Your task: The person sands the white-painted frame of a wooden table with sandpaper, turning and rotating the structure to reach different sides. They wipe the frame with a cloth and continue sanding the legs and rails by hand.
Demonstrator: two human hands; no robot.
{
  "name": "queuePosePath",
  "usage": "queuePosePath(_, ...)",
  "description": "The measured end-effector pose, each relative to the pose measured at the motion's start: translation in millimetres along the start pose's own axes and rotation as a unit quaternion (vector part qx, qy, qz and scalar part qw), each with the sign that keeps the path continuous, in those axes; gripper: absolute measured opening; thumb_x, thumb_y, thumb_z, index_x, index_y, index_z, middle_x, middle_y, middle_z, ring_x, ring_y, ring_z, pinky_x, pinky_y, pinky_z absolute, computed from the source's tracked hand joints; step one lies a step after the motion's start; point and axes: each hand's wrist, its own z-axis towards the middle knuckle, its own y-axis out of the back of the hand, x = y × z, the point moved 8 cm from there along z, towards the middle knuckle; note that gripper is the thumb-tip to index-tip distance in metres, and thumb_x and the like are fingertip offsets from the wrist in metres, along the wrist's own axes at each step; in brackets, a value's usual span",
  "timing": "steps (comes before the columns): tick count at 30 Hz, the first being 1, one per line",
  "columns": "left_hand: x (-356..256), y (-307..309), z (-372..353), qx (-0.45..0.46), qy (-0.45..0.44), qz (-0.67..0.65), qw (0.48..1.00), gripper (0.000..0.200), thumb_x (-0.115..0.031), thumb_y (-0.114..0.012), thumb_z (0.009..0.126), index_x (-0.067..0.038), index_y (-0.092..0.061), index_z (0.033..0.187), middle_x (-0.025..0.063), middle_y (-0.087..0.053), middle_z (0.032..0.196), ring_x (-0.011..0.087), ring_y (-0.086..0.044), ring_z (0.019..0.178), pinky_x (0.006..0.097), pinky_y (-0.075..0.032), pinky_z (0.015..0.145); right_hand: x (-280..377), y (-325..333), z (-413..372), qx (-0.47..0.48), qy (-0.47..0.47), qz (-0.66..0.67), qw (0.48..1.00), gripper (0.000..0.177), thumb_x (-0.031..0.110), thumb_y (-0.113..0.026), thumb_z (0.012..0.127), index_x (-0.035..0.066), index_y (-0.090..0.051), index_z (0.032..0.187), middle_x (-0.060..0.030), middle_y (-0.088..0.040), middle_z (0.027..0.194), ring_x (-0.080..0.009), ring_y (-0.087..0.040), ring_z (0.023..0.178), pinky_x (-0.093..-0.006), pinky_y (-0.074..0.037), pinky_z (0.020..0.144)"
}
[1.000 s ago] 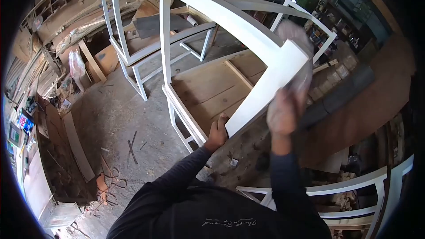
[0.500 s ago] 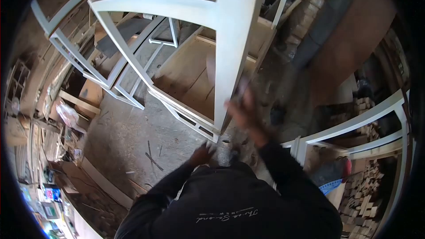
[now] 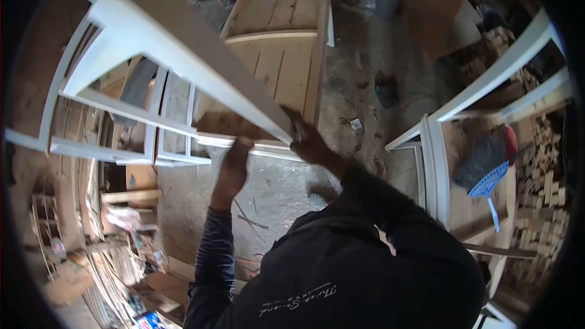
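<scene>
A white-painted wooden frame [image 3: 140, 42] with unpainted plank panels [image 3: 274, 76] stands in front of me. My right hand [image 3: 314, 145] is wrapped round the lower end of its thick slanting post [image 3: 213, 64], and some of those fingers are hidden behind the wood. To the left of it, my left hand [image 3: 233, 167] grips the white bottom rail [image 3: 268, 148], its fingertips at the top edge. Both forearms, in dark sleeves, reach forward from my body.
Another white frame [image 3: 434, 164] curves along the right, with a blue plastic fly swatter [image 3: 487, 181] and a dark bundle on its boards. Stacked wood offcuts [image 3: 545, 189] lie beyond it. More white frames [image 3: 131, 149] stand left. Thin dark strips [image 3: 250, 216] lie on the concrete floor.
My left hand has risen from low near my body to the bottom rail. My right hand, blurred beside the post before, now grips its lower end. The post's top leans further left in view.
</scene>
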Motion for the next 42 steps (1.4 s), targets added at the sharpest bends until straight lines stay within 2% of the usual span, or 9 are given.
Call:
queuePosePath(3,-79.4,40.1,52.6,-0.117,-0.126,-0.420,0.891,0.067,-0.050,-0.018,0.111,-0.002,-0.025,0.157,0.0142,-0.029,0.164,0.0271,-0.034,0.146,0.0456,-0.026,0.121,-102.8,-8.3,-41.0,-0.125,0.007,-0.061,0.990,0.087,-0.013,-0.043,0.074,0.002,-0.024,0.158,-0.0233,-0.032,0.160,-0.0362,-0.031,0.149,-0.0372,-0.027,0.121)
queuePosePath(7,-157.5,25.8,90.3,-0.206,-0.216,-0.293,0.908,0.080,-0.067,-0.015,0.103,0.000,-0.059,0.100,0.0186,-0.064,0.077,0.0320,-0.065,0.065,0.0459,-0.056,0.062,-55.5,-65.8,-52.2,-0.306,-0.028,-0.089,0.947,0.086,-0.013,-0.044,0.077,-0.006,-0.014,0.158,-0.0266,-0.009,0.166,-0.0400,-0.013,0.154,-0.0384,-0.020,0.124)
queuePosePath(11,-148.5,29.0,91.1,-0.228,-0.207,-0.229,0.924,0.089,-0.082,-0.015,0.093,-0.004,-0.057,0.098,0.0127,-0.060,0.081,0.0277,-0.058,0.066,0.0386,-0.051,0.062,21.5,-68.4,-43.1,-0.281,0.162,-0.125,0.938,0.104,-0.002,-0.056,0.071,-0.008,0.000,0.158,-0.0329,-0.002,0.164,-0.0469,-0.002,0.154,-0.0549,-0.004,0.124)
queuePosePath(16,-151.6,16.0,88.1,-0.311,-0.118,-0.278,0.901,0.100,-0.097,-0.009,0.079,-0.008,-0.053,0.086,0.0093,-0.054,0.074,0.0229,-0.049,0.069,0.0344,-0.043,0.063,-151.3,-37.6,-105.1,-0.283,-0.114,-0.084,0.949,0.105,-0.006,-0.051,0.068,-0.007,0.002,0.158,-0.0282,-0.005,0.166,-0.0417,-0.007,0.155,-0.0353,-0.006,0.126)
queuePosePath(22,-154.5,20.2,86.9,-0.332,-0.127,-0.188,0.916,0.091,-0.088,-0.009,0.087,-0.008,-0.051,0.075,0.0103,-0.053,0.071,0.0247,-0.053,0.068,0.0356,-0.046,0.062,-13.9,-47.7,-65.0,-0.275,0.008,-0.061,0.960,0.100,0.006,-0.061,0.077,-0.011,-0.003,0.157,-0.0297,-0.002,0.165,-0.0463,-0.004,0.154,-0.0489,-0.012,0.126)
queuePosePath(26,-152.1,21.4,83.1,-0.318,-0.105,-0.252,0.908,0.087,-0.081,-0.011,0.093,-0.006,-0.052,0.076,0.0118,-0.055,0.073,0.0261,-0.058,0.070,0.0369,-0.053,0.066,-139.5,-58.1,-84.8,-0.341,-0.048,-0.117,0.932,0.091,-0.007,-0.052,0.072,-0.012,-0.015,0.155,-0.0357,-0.012,0.161,-0.0513,-0.014,0.150,-0.0525,-0.010,0.125)
queuePosePath(29,-174.3,22.1,70.6,-0.340,-0.201,0.041,0.918,0.074,-0.062,-0.021,0.101,-0.002,-0.056,0.076,0.0122,-0.058,0.070,0.0252,-0.057,0.062,0.0359,-0.054,0.060,-167.2,-34.6,-93.1,-0.354,-0.156,-0.068,0.920,0.092,-0.007,-0.053,0.073,-0.009,-0.013,0.156,-0.0321,-0.014,0.163,-0.0493,-0.025,0.144,-0.0516,-0.014,0.124)
queuePosePath(34,-220.4,-38.4,65.4,-0.326,-0.323,0.383,0.802,0.061,-0.049,-0.036,0.103,0.002,-0.056,0.075,0.0109,-0.057,0.060,0.0231,-0.056,0.050,0.0352,-0.054,0.054,25.4,-30.6,-50.9,-0.295,0.162,-0.003,0.941,0.101,0.015,-0.068,0.077,0.000,-0.014,0.160,-0.0260,-0.007,0.167,-0.0421,-0.004,0.155,-0.0500,-0.007,0.126)
queuePosePath(42,-144.8,20.2,82.3,-0.290,-0.192,-0.157,0.924,0.078,-0.070,-0.012,0.102,-0.005,-0.053,0.090,0.0128,-0.058,0.077,0.0239,-0.057,0.070,0.0375,-0.051,0.067,-172.2,-27.0,-94.2,-0.202,-0.083,-0.050,0.975,0.109,0.001,-0.061,0.067,-0.006,-0.004,0.159,-0.0259,-0.003,0.167,-0.0371,0.001,0.156,-0.0433,-0.001,0.127)
